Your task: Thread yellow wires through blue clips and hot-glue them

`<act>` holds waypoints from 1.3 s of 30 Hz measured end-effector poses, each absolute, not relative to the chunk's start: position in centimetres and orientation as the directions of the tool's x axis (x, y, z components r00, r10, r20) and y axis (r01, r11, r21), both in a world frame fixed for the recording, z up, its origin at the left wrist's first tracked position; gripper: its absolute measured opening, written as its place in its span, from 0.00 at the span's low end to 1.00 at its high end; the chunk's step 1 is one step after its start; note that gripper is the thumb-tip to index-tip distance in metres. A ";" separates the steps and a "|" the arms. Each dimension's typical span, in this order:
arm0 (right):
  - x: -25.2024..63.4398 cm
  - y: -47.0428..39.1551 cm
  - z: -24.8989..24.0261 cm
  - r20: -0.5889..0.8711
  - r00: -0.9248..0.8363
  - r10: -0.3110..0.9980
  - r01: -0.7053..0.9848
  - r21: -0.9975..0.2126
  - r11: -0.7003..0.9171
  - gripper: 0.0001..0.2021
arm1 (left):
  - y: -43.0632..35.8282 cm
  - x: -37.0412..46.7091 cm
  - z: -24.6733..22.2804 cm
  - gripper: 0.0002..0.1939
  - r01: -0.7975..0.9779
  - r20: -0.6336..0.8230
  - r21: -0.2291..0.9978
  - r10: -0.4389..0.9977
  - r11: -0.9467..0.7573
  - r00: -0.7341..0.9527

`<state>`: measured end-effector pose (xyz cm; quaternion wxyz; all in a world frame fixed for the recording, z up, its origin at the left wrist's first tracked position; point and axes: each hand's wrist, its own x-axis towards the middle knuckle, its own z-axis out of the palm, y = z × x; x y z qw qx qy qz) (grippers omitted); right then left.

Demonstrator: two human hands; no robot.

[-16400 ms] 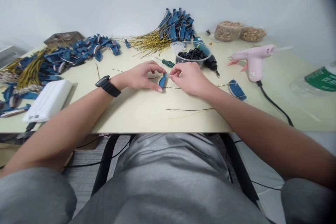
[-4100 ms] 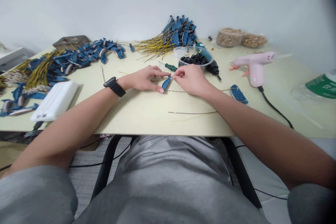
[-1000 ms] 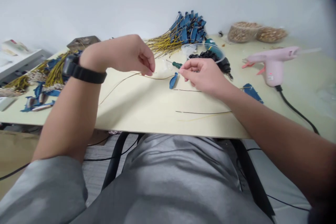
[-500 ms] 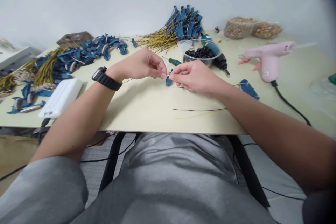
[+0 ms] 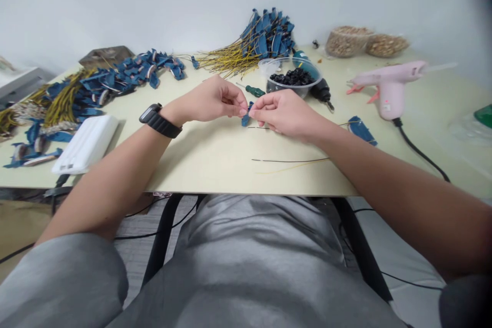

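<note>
My left hand is closed in a pinch above the table, with a black watch on its wrist. Facing it, my right hand pinches too, the two sets of fingertips almost touching. What lies between the fingers is too small to make out. Just below the fingertips shows a small blue piece, partly hidden; I cannot tell whether it is held. A thin dark cord and a pale yellow one run under my right forearm. Beyond that forearm lies a blue flat piece with yellow cord.
Behind my hands are a green screwdriver, a clear bowl of black bits and a bundle of blue pieces on yellow stems. A pink glue gun stands right. More blue pieces and a white box lie left.
My left hand has shifted slightly right, closer to the right fingertips. The dark cord that showed under my left wrist is out of sight. The whole view has moved slightly.
</note>
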<state>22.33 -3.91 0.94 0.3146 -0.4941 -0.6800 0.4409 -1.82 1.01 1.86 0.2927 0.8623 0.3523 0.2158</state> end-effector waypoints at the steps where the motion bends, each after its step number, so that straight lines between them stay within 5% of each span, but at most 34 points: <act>1: 22.4 -3.8 0.8 -0.008 -0.312 0.950 0.401 -0.907 0.124 0.08 | 1.0 -1.8 1.8 0.10 0.491 0.157 0.648 0.732 -0.583 0.663; 14: 22.4 -3.6 0.2 -0.031 -0.289 0.957 0.426 -0.899 0.099 0.09 | 1.6 -2.3 1.2 0.14 0.547 0.150 0.510 0.695 -0.664 0.703; 39: 22.5 -3.1 -0.3 -0.040 -0.322 0.946 0.454 -0.883 0.118 0.10 | 1.3 -2.0 1.2 0.16 0.520 0.187 0.522 0.685 -0.676 0.704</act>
